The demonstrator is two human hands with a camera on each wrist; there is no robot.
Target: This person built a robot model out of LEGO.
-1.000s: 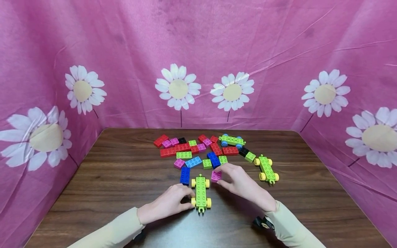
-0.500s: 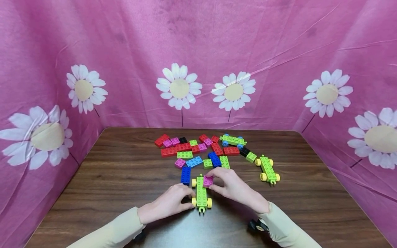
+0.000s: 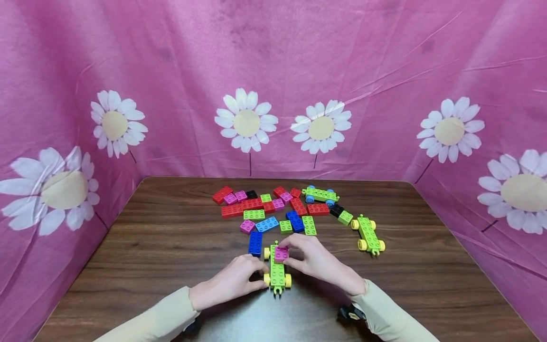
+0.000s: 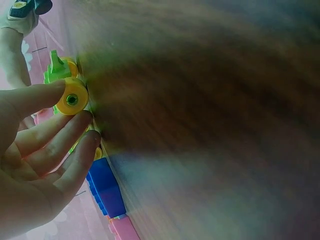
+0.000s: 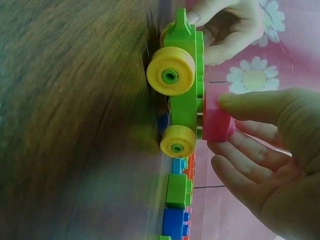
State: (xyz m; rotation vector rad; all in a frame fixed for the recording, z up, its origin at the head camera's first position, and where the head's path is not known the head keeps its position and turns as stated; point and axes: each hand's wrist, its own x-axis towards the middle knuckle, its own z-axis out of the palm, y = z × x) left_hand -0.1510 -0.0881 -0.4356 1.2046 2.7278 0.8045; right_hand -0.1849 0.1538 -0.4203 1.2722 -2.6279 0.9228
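A lime-green toy car base (image 3: 277,275) with yellow wheels stands on the table in front of me. My left hand (image 3: 234,277) holds it at the near left wheel (image 4: 72,98), thumb on one side and fingers on the other. A pink brick (image 3: 280,254) is pinched between the thumb and fingers of my right hand (image 3: 314,260). In the right wrist view the pink brick (image 5: 217,117) sits at the studs on top of the base; whether it is pressed fully down I cannot tell. The base's far right wheel is hidden from the head view.
A dark blue brick (image 3: 255,243) lies just left of the base. Beyond are several loose bricks, among them a light blue brick (image 3: 267,223) and a red brick (image 3: 318,209). Two more car bases stand at the right: yellow-wheeled (image 3: 369,234) and blue-wheeled (image 3: 320,194).
My right hand has taken the pink brick from the table and carried it left, over the far part of the car base. The left hand has stayed at the wheel.
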